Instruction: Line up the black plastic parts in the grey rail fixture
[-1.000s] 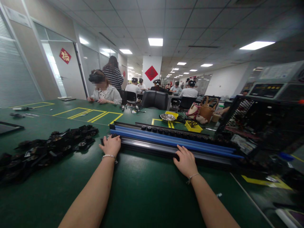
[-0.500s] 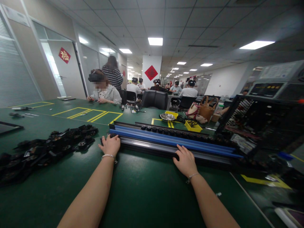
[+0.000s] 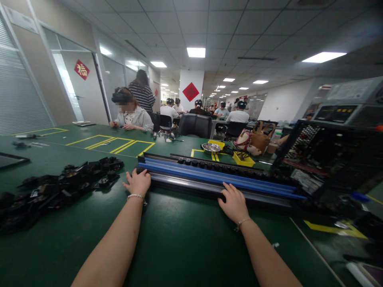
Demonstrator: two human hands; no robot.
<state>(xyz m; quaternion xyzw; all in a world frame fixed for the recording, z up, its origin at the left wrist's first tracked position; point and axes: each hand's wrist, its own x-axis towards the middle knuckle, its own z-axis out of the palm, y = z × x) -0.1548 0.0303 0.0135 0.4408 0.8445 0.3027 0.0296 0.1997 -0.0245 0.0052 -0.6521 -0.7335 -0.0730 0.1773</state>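
Note:
Long black and silver rails [image 3: 185, 183] lie side by side across the green table [image 3: 179, 247], with a long blue rail [image 3: 209, 173] just behind the silver one. My left hand [image 3: 137, 182] rests at the left end of the front rail, its fingers spread. On the same rail, further right, lies my right hand [image 3: 235, 202], fingers spread over the front edge. Neither hand is wrapped round the rail. A row of small black parts [image 3: 221, 165] sits behind the blue rail.
Many black parts [image 3: 68, 181] are heaped at the left. A metal bowl [image 3: 211, 148] and a yellow tray [image 3: 243, 159] stand behind the rails. At the right is an open black casing [image 3: 317, 155]. A person [image 3: 131, 113] sits across the table.
My left hand has shifted very slightly to the left and its fingers are a little more spread. My right hand and the rails have not visibly moved.

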